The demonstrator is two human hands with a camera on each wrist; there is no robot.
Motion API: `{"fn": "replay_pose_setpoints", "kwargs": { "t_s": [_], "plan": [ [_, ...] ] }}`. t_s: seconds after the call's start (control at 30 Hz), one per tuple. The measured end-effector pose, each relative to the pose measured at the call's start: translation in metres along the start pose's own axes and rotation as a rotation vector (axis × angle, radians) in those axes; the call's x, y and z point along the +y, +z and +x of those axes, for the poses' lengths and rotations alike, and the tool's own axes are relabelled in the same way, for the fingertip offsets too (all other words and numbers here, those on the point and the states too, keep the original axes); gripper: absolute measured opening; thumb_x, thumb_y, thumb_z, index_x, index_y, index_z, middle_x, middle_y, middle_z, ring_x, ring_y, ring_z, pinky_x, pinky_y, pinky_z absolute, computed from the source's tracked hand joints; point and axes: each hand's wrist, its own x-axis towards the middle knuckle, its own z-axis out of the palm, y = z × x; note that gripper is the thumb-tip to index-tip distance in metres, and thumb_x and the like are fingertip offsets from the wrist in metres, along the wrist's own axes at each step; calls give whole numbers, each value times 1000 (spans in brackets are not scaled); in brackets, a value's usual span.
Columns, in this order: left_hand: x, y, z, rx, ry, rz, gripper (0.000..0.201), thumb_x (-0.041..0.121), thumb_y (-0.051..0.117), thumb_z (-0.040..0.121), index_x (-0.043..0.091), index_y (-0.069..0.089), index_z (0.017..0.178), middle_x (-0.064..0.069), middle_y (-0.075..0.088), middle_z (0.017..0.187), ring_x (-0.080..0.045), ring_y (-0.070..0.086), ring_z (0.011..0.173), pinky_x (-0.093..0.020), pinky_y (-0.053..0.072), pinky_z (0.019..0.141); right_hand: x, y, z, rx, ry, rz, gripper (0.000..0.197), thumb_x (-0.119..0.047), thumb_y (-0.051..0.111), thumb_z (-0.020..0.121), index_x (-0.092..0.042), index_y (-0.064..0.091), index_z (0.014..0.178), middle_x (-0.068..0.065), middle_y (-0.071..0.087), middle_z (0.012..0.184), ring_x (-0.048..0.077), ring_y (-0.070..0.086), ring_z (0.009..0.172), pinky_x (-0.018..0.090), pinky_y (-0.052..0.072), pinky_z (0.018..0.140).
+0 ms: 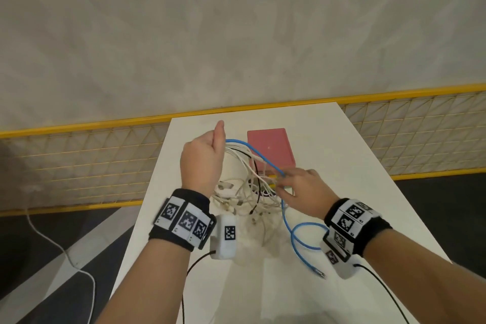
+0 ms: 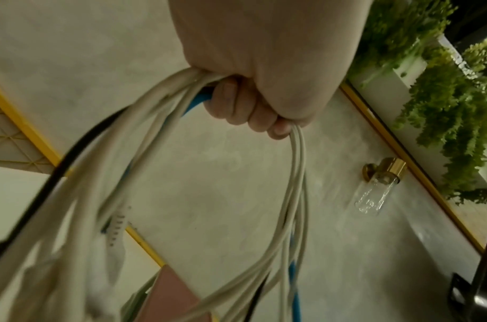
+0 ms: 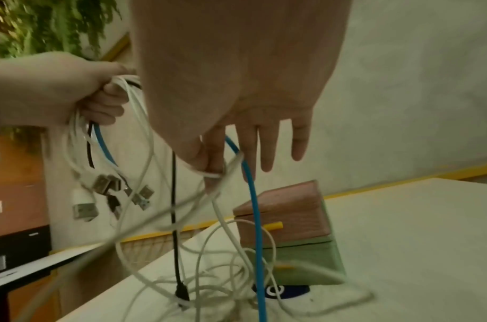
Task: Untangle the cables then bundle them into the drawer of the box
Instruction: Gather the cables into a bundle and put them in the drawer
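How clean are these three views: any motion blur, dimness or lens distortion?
Head view: evenly lit, the right hand slightly smeared, yellow rail bowed by the wide lens. Left wrist view: dim, white cables streaked low left, fingers sharper. Right wrist view: dim, one white cable streaked, pink box soft.

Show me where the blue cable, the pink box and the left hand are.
blue cable (image 1: 302,235): head view, on its loop lying on the table.
pink box (image 1: 271,148): head view, middle of its top face.
left hand (image 1: 202,158): head view, back of the hand.

hands (image 1: 202,158) 2; box (image 1: 269,148) 1; blue cable (image 1: 297,234) 1; black cable (image 3: 174,217) 1; white cables (image 1: 236,197) several, uncountable
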Motion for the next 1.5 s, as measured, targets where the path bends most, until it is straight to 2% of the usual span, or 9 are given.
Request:
{"fn": "replay_pose_setpoints", "kwargs": {
  "t_s": [0.17, 0.33, 0.43, 0.6, 0.77, 0.93, 1.1, 1.4, 1.5],
  "plan": [
    [-7, 2, -3, 34, -56, -41, 59, 37, 42, 102, 20, 26, 48, 2, 25, 44, -18, 26, 44, -30, 21, 48, 8, -1, 8, -265, 346, 176, 35, -40, 45, 87, -19, 71, 76, 0, 67, 84, 20, 61, 80, 39, 44, 86],
    [-6, 8, -4, -14, -40, 18, 59, 39, 40, 102, 11, 34, 51, -4, 33, 44, -22, 32, 45, -32, 23, 48, -24, -22, 17, 359, 55, 721, 37, -40, 71, 78, -20, 53, 103, -5, 54, 107, 9, 57, 99, 30, 51, 86],
    [8, 16, -10, -61, -14, -6, 58, 39, 42, 102, 19, 32, 48, 1, 31, 42, -17, 31, 44, -32, 23, 48, -58, -36, 31, 110, -126, 736, 53, -25, 74, 80, -15, 46, 124, -5, 58, 114, -6, 58, 98, 11, 47, 83],
    [-2, 5, 0, 36, -35, -124, 59, 40, 42, 102, 14, 29, 50, -3, 30, 46, -20, 30, 48, -35, 25, 49, -44, -32, 37, -2, -93, 614, 24, -32, 47, 97, -9, 53, 98, 19, 61, 78, 29, 60, 68, 44, 49, 63],
    [-36, 8, -3, -48, -112, 129, 50, 38, 36, 103, 7, 52, 67, -9, 57, 62, -31, 54, 63, -36, 39, 56, -40, -38, 37, -5, -126, 542, 22, -27, 42, 100, -9, 55, 102, 7, 61, 81, 23, 57, 71, 32, 44, 64],
    [-5, 26, -19, -133, 330, 65, 36, 32, 33, 101, 16, 64, 105, 3, 64, 101, -15, 59, 93, -32, 43, 85, -63, -39, 45, -21, -189, 456, 21, -9, 47, 94, -13, 50, 74, 2, 56, 66, 18, 50, 60, 27, 39, 54],
    [4, 24, -16, -318, 128, 170, 56, 55, 23, 99, 19, 66, 95, -6, 70, 78, -26, 64, 78, -37, 50, 70, -63, -47, 43, 42, -216, 555, 10, -14, 57, 89, -21, 57, 83, -17, 58, 67, -3, 58, 62, 11, 41, 59],
    [-8, -5, 9, -134, -14, 179, 64, 51, 41, 98, 17, 29, 46, 0, 32, 43, -20, 35, 45, -33, 26, 47, 15, -43, 23, -33, -74, 247, 52, -67, 45, 79, -20, 59, 95, 2, 64, 74, 18, 55, 63, 38, 43, 60],
    [-7, 2, 7, -130, -44, 155, 63, 51, 42, 98, 16, 29, 47, 0, 32, 44, -20, 34, 46, -32, 25, 48, 25, -38, 23, -146, 16, 82, 62, -72, 50, 76, -25, 52, 117, -6, 69, 101, 14, 59, 86, 44, 37, 98]
  ]
}}
